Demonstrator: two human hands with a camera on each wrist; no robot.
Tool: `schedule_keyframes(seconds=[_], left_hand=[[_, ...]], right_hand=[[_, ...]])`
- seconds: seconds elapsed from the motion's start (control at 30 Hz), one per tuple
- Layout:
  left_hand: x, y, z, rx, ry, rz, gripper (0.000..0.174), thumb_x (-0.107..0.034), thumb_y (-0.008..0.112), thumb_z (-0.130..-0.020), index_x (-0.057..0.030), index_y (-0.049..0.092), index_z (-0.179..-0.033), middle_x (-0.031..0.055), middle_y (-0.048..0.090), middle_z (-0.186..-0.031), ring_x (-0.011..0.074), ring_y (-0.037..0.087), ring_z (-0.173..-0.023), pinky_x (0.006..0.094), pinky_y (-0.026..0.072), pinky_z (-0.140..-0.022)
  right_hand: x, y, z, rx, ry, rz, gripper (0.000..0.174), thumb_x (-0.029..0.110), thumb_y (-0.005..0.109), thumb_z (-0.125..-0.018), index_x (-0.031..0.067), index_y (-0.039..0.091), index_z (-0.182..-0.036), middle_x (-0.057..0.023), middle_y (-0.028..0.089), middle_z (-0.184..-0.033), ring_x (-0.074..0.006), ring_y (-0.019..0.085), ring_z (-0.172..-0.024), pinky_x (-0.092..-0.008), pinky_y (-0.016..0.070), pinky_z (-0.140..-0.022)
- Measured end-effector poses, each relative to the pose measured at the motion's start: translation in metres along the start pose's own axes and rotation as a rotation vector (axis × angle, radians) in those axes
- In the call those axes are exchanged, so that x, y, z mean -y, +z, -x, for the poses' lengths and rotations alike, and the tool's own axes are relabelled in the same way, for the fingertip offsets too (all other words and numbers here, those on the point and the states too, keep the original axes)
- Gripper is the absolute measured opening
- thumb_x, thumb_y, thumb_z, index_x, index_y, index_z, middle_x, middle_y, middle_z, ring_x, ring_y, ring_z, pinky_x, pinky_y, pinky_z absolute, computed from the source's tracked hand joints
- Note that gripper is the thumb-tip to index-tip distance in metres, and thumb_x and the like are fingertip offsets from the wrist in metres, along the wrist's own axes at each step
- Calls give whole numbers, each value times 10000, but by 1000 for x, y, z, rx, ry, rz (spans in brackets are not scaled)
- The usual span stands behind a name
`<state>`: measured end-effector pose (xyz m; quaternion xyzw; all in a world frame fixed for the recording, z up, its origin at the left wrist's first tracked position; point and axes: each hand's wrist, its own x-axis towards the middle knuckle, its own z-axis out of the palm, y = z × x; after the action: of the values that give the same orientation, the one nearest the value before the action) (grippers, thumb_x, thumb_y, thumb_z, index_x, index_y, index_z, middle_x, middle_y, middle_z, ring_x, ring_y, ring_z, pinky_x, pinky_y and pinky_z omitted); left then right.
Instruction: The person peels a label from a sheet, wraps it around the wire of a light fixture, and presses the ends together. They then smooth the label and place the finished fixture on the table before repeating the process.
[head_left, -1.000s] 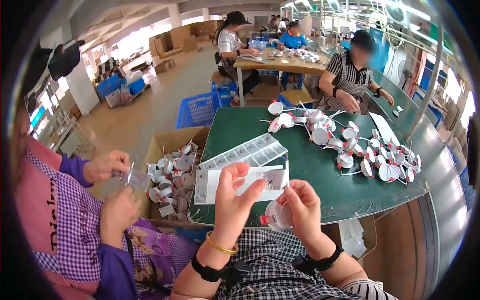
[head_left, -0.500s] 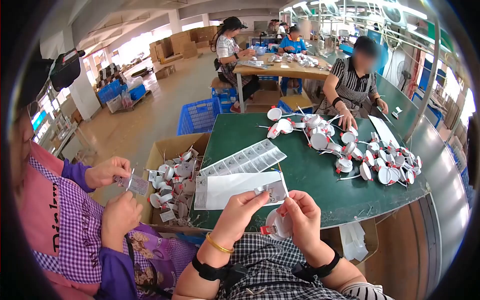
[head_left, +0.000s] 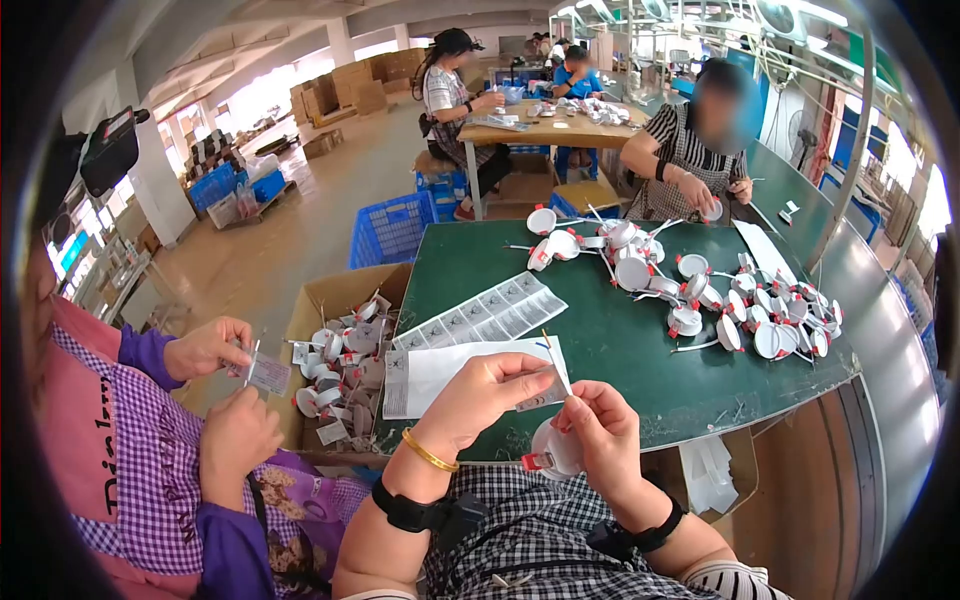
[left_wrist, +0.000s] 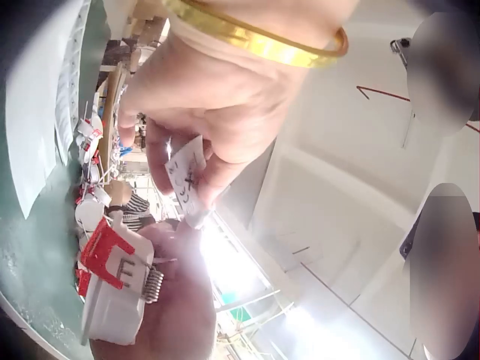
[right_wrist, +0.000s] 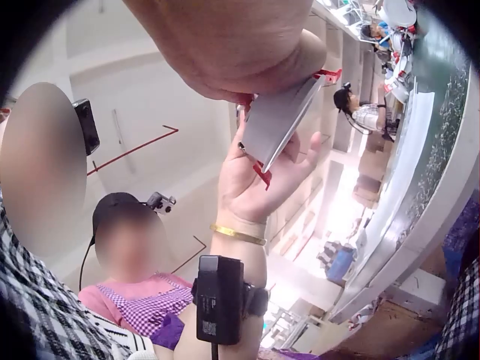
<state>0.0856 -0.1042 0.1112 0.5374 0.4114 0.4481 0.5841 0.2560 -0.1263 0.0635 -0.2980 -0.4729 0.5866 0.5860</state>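
In the head view my left hand [head_left: 490, 395] is over the table's near edge, with its fingers beside a white cable [head_left: 559, 372]. Its thumb and fingers pinch a small printed label [left_wrist: 186, 180], plainest in the left wrist view. My right hand [head_left: 608, 435] grips the cable lower down, between thumb and fingertips. Below those fingertips hangs a round white downlight [head_left: 557, 448] with red clips; a spring shows on its side in the left wrist view. Bare wire ends stick up from the cable's top.
A white sheet [head_left: 425, 375] and a printed label sheet [head_left: 485, 315] lie on the green table [head_left: 600, 335]. More downlights [head_left: 770, 320] are heaped at right. A carton [head_left: 305, 300] of labelled lamps stands left, beside a person handling a label [head_left: 268, 374]. Another person [head_left: 690, 150] sits across.
My left hand has come down from its raised, spread pose and closed its fingers on the label beside the cable. The right hand stays nearly still. The person across has lifted a lamp.
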Motion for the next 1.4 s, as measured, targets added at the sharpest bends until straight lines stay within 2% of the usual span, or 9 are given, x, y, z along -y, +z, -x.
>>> schedule_keyframes(seconds=[0.1,0.27,0.57,0.87,1.0,1.07,1.17,1.3,1.4], left_hand=[[1,1,-1,-4,29,171,213,-125,697,-842,30,663,-984,40,658,-890,77,592,-824,215,483,-745],[5,-1,-8,0,141,-294,188,-134,692,-849,25,660,-943,36,657,-870,78,589,-799,222,477,-722],[35,17,-7,-209,121,297,230,-159,699,-846,38,665,-960,46,671,-870,81,602,-804,230,485,-724],[57,15,-5,-144,77,84,236,-171,626,-901,53,667,-964,54,672,-910,97,602,-847,247,481,-755],[72,-12,3,-212,-35,327,290,-187,605,-918,12,592,-1129,60,625,-1009,114,587,-927,281,510,-828],[67,4,13,23,-14,270,424,-236,629,-907,-24,497,-1250,55,604,-1068,114,573,-957,286,500,-859],[78,7,7,58,28,27,402,-213,635,-898,-21,517,-1232,42,600,-1060,106,563,-960,264,484,-846],[65,-59,7,-303,89,165,327,-202,579,-910,-29,558,-1187,2,593,-1017,80,559,-866,221,451,-694],[60,-135,2,-473,264,140,254,-160,541,-924,-10,555,-1129,98,628,-1071,193,621,-960,319,491,-857]], right_hand=[[1,-5,-2,9,26,54,158,80,565,-932,-26,557,-1049,-39,633,-806,-70,581,-732,-204,470,-681],[6,-12,-9,38,50,295,137,115,588,-924,-17,602,-959,-35,634,-783,-71,595,-696,-212,475,-630],[-3,-13,-8,-68,-58,376,136,101,583,-919,-28,600,-958,-32,616,-716,-86,623,-654,-222,489,-583],[-6,-18,-5,-80,-46,404,129,99,532,-945,-15,591,-942,-21,603,-695,-67,558,-627,-210,464,-595],[-9,-31,-22,-153,-122,241,138,106,519,-956,-19,568,-924,-21,587,-713,-67,542,-669,-218,466,-654],[-15,-22,-26,-130,-105,263,139,113,523,-959,-15,571,-932,-15,591,-737,-60,537,-698,-215,462,-678],[-18,-6,-30,-2,-31,256,238,121,528,-958,-19,566,-1147,-47,639,-897,-78,567,-817,-222,462,-765],[-18,-18,-48,5,-87,373,347,89,533,-935,6,517,-1272,-85,616,-1106,-126,559,-1002,-259,433,-886],[-23,-70,-58,-26,-17,539,275,86,541,-927,10,569,-1190,-59,639,-1049,-122,583,-975,-253,453,-848]])
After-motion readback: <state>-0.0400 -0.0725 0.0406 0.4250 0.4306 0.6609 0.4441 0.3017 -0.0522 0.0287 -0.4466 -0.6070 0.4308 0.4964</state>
